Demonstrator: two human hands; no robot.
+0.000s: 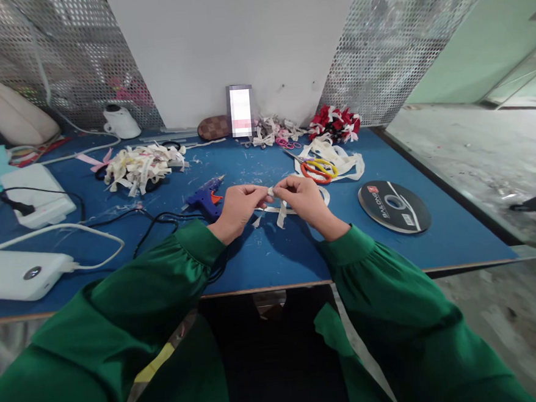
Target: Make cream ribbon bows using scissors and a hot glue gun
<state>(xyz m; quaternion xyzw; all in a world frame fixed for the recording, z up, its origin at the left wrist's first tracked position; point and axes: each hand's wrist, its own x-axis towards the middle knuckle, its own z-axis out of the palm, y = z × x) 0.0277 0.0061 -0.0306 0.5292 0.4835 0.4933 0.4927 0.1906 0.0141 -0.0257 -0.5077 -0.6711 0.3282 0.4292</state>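
Over the middle of the blue table, my left hand [242, 206] and my right hand [303, 200] meet with their fingertips pinched on a white ribbon [281, 215]. Its short ends hang down below the fingers; the part between the fingertips is mostly hidden. Just left of my left hand lies a blue glue gun [205, 199] with an orange trigger. Beyond my right hand, scissors [317, 169] with orange and yellow handles rest on a loose heap of white ribbon [345, 159].
A black ribbon spool [394, 207] lies at right. Piles of white bows [143, 164] and red-and-white bows [335, 123] sit farther back. A phone [240, 111] stands against the wall. At left are a power bank [23, 274], a power strip [38, 194] and trailing cables.
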